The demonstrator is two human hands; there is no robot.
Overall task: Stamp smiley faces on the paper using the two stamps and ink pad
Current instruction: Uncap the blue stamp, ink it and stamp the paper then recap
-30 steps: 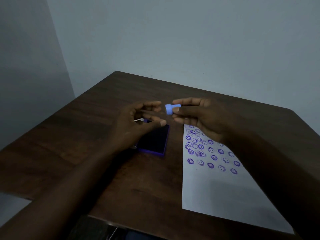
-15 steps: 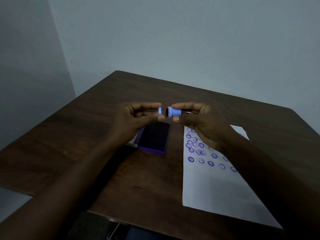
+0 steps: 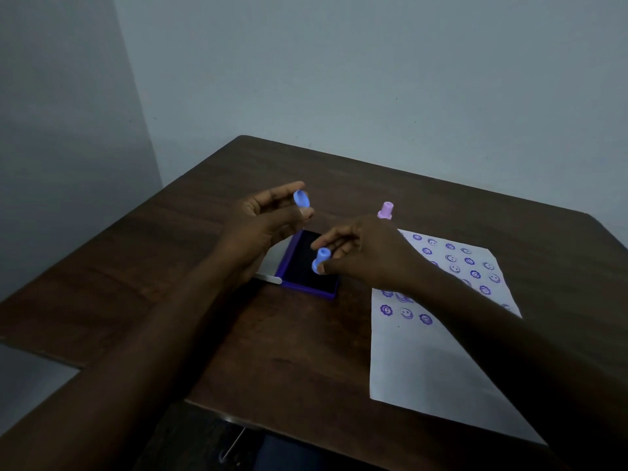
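Left wall grey-blue, matte, meeting the rear wall in a corner; both plain painted surfaces under dim light.

Bench [image 3: 217, 334]: dark brown wood-grain top, flat, smooth with faint sheen; near-left edge cut square.

Left hand [image 3: 261, 226]: raised above the bench, fingers curled; thumb and forefinger pinch a small blue cap [image 3: 301, 198], a round, shallow plastic disc, tilted on edge; remaining fingers loosely bent, hand otherwise half open.

Ink pad [image 3: 307, 266]: rectangular purple plastic tray lying flat on the bench between the hands, dark near-black pad surface exposed; pale lid [image 3: 272, 271] hinged open to its left, partly hidden by the left hand.

Right hand [image 3: 363, 253]: closed in a fingertip grip on the blue stamp [image 3: 321, 260], a short plastic cylinder with flared ends, held tilted just above the pad surface; contact with the pad cannot be told.

Pink stamp [image 3: 386, 210]: small, spool-shaped, upright on the bench just beyond the right hand, near the far corner of the paper.

Paper [image 3: 424, 368]: white sheet, flat, right of the ink pad; far half carries rows of purple prints, smiley circles alternating with scalloped flower-edged faces; near half blank; right forearm crosses over it.
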